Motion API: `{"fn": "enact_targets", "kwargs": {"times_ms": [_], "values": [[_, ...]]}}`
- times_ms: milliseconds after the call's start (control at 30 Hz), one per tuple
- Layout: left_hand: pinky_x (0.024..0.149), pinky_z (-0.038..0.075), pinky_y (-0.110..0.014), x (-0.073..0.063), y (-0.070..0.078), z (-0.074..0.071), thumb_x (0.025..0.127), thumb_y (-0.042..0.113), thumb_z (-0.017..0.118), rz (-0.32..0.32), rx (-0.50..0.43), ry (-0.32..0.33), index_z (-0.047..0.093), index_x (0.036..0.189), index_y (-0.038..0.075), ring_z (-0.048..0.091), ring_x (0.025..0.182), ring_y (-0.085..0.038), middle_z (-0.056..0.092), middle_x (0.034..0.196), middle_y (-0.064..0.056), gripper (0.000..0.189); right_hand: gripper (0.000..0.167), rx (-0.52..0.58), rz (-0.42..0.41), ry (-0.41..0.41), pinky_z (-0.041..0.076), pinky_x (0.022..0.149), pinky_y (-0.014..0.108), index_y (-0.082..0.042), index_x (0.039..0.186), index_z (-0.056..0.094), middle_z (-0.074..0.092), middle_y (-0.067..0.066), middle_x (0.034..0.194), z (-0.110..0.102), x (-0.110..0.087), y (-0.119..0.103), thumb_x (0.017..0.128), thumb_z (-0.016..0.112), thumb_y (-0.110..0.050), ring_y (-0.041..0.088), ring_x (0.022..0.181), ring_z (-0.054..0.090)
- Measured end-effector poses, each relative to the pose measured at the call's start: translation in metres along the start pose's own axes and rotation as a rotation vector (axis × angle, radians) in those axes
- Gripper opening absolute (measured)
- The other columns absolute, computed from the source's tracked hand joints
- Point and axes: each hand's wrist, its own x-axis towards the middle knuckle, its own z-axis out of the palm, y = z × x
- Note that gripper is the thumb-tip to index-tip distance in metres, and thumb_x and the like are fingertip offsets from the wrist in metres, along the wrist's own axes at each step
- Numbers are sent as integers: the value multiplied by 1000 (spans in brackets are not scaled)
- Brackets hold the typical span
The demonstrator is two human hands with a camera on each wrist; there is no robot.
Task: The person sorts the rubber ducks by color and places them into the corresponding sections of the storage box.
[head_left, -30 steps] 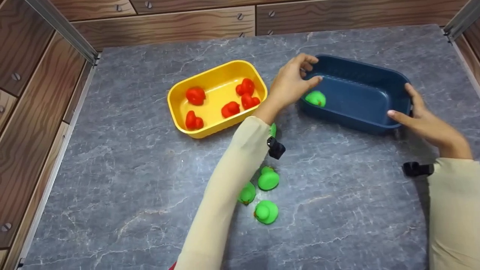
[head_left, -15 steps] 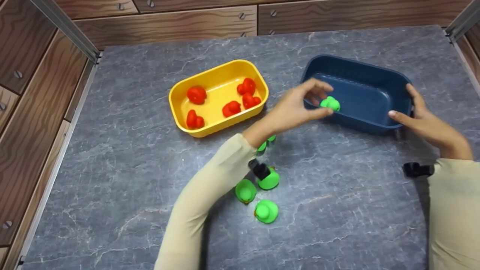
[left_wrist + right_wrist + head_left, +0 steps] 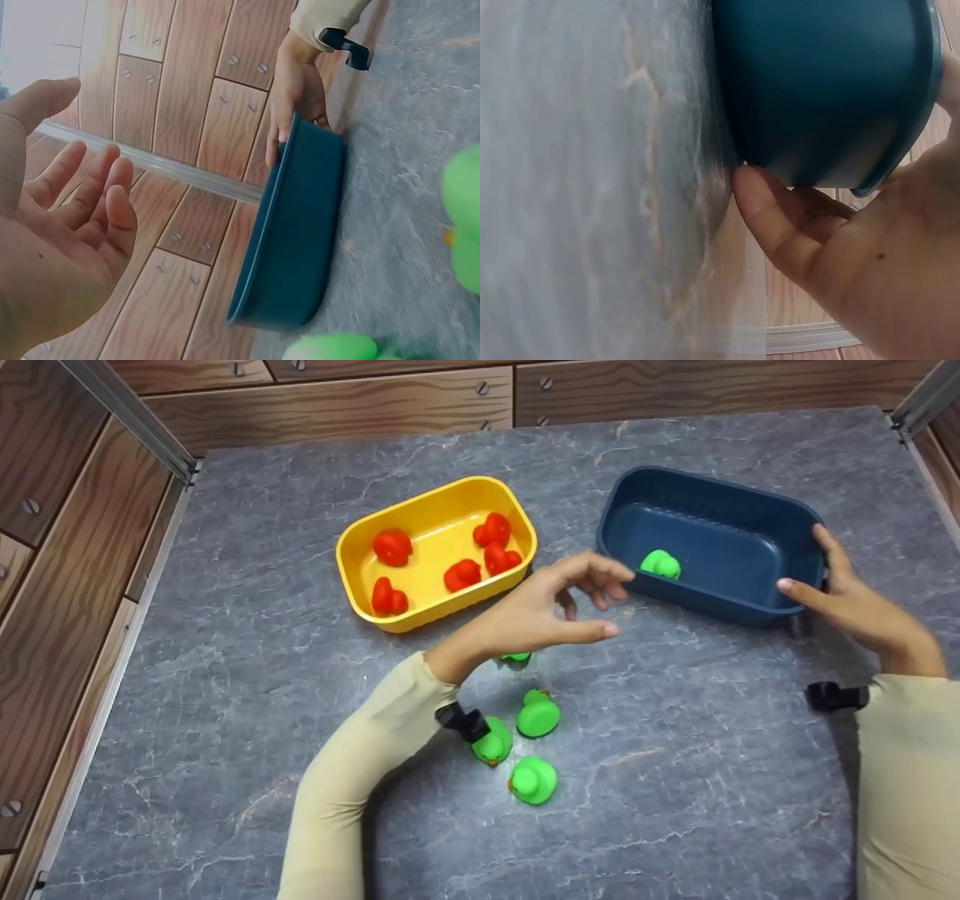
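Observation:
My left hand point(image 3: 559, 604) hovers over the table between the two tubs, fingers loosely bent and holding nothing. At the right end of the dark blue tub point(image 3: 690, 592), my right hand point(image 3: 862, 604) grips the rim and end wall; the right wrist view shows a finger point(image 3: 761, 199) low against the tub's outside point(image 3: 817, 90). One green rubber duck point(image 3: 661, 564) lies inside the blue tub by its near wall. Several more sit on the table, among them a tipped green duck point(image 3: 538, 714) and an upright one point(image 3: 533, 780). Another green duck point(image 3: 516, 657) is mostly hidden beneath my left wrist.
A yellow tub point(image 3: 360, 611) to the left of the blue one contains several red ducks point(image 3: 392, 547). Wood-patterned panels point(image 3: 330, 412) border the grey marbled table point(image 3: 225, 697) at the back and left side.
My left hand has drawn back from the blue tub, toward the left and nearer me. The green duck in the tub has shifted right. My right hand stays on the tub.

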Motion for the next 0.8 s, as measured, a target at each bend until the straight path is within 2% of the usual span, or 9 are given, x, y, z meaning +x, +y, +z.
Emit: {"fn": "enact_targets", "kwargs": {"times_ms": [200, 333, 433, 500, 700, 800], "values": [[74, 45, -23, -20, -16, -5, 86, 17, 73, -36, 33, -98, 51, 132, 10, 55, 102, -17, 58, 120, -11, 52, 93, 1, -16, -9, -7, 112, 63, -34, 146, -32, -40, 11, 152, 0, 0, 0, 100, 48, -38, 40, 140, -28], [82, 47, -35, -32, -30, -7, 86, 20, 72, -94, 79, -172, 49, 135, 10, 54, 109, -22, 56, 125, -12, 55, 92, -2, -9, -10, -5, 112, 63, -35, 146, -32, -39, 10, 152, -1, 0, 0, 100, 48, -38, 41, 140, -26], [91, 45, -46, -39, -37, -8, 86, 19, 72, -147, 92, -222, 47, 136, 8, 51, 116, -28, 54, 129, -15, 57, 92, -4, -3, -7, -6, 112, 63, -35, 146, -32, -39, 11, 152, -1, 1, 1, 99, 48, -39, 41, 140, -27], [94, 43, -48, -43, -41, -7, 86, 19, 72, -175, 103, -258, 46, 136, 7, 50, 120, -30, 53, 132, -15, 58, 93, -5, 0, -6, -6, 113, 63, -35, 146, -32, -39, 11, 152, -1, 1, 1, 99, 48, -39, 41, 140, -27], [101, 39, -46, -51, -48, -3, 84, 19, 75, -222, 159, -355, 44, 137, 5, 47, 124, -27, 50, 138, -13, 63, 94, -1, 3, -9, -5, 113, 63, -35, 145, -32, -38, 12, 152, -1, 1, 1, 99, 49, -39, 42, 140, -26], [107, 38, -41, -55, -51, 0, 83, 17, 75, -240, 176, -388, 43, 137, 4, 48, 125, -28, 49, 140, -13, 64, 94, 0, 0, -7, -5, 113, 62, -35, 146, -32, -38, 13, 152, -1, 0, 1, 99, 49, -39, 42, 140, -26]]}}
